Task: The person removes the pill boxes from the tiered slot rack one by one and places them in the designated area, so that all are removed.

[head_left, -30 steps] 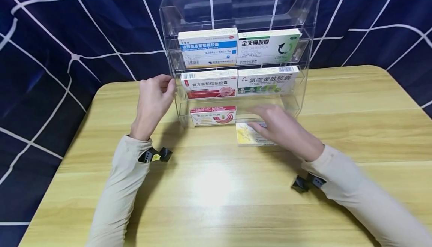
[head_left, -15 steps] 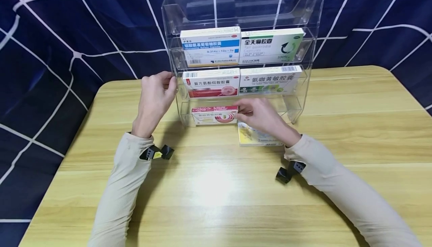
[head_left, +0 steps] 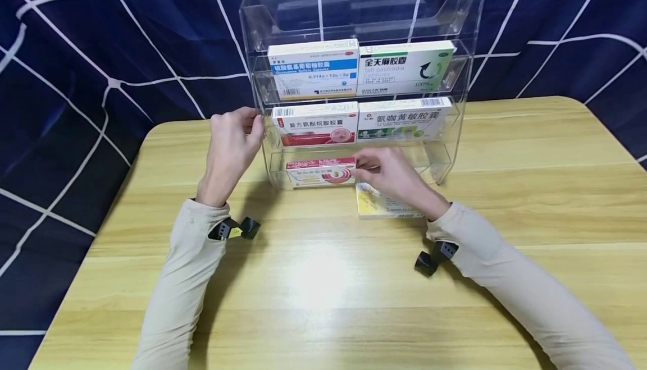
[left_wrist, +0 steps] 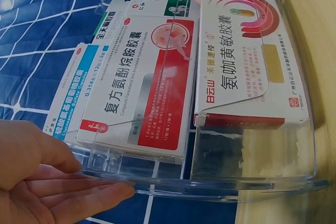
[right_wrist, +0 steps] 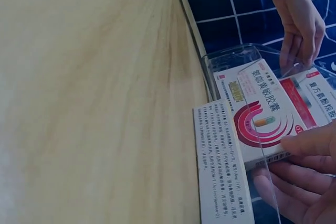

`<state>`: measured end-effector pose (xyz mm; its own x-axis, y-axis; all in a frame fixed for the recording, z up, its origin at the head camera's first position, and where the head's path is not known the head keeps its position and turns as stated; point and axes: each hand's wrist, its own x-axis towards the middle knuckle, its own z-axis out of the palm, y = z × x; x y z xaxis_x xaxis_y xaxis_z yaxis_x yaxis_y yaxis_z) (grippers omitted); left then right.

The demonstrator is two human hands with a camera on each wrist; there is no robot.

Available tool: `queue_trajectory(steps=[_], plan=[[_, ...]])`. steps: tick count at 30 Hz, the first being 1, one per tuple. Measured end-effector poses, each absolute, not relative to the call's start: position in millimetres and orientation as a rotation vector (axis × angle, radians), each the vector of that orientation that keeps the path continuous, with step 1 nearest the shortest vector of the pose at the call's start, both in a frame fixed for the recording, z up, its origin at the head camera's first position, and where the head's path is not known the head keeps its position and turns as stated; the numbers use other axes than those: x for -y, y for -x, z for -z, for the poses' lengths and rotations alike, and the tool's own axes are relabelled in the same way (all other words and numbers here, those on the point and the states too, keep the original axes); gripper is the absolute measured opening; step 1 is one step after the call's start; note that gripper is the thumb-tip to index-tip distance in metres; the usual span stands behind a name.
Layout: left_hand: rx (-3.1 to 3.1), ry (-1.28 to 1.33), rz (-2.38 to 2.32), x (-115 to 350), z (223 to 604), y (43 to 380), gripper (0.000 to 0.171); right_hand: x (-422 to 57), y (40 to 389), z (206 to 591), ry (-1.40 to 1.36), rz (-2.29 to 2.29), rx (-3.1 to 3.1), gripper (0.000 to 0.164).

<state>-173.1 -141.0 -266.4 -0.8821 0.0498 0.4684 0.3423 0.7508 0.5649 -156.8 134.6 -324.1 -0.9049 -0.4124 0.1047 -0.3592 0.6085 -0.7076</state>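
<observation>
A clear acrylic rack (head_left: 283,13) with stepped tiers stands on the table, medicine boxes in each tier. My left hand (head_left: 229,154) holds the rack's left side edge; in the left wrist view, thumb and fingers lie either side of it. In the bottom tier is a red-topped white medicine box (head_left: 320,174). My right hand (head_left: 391,173) pinches this box's right end, thumb (right_wrist: 304,142) on the front and fingers around the end. A yellow-and-white medicine box (head_left: 379,204) lies on the table before the rack, partly hidden below the right hand.
The middle tier holds a red-and-white box (head_left: 314,126) and a green-trimmed box (head_left: 402,120). Above them sit a blue-striped box (head_left: 313,71) and a green-and-white box (head_left: 404,69). A dark blue gridded cloth (head_left: 177,33) hangs behind the wooden table (head_left: 313,325).
My right hand has moved left from above the yellow-and-white box to the red-topped medicine box's right end and taken hold there. My left hand has stayed at the rack's side.
</observation>
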Motion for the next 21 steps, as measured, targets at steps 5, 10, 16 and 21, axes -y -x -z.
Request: queue_trajectory(steps=[5,10,16,21], plan=[[2.523,0.29,0.937,141.4,265.6,172.5,0.023,-136.0,157.1,322.1,0.613,1.288,-2.748,0.029],[2.529,0.28,0.935,141.4,265.6,172.6,0.022,-136.9,157.4,320.3,0.562,1.293,-2.763,0.032],[2.529,0.283,0.938,141.2,265.6,173.8,0.022,-138.1,158.0,318.3,0.516,1.303,-2.752,0.034],[2.523,0.288,0.946,141.2,265.6,173.9,0.022,-138.8,158.5,317.0,0.522,1.347,-2.738,0.033]])
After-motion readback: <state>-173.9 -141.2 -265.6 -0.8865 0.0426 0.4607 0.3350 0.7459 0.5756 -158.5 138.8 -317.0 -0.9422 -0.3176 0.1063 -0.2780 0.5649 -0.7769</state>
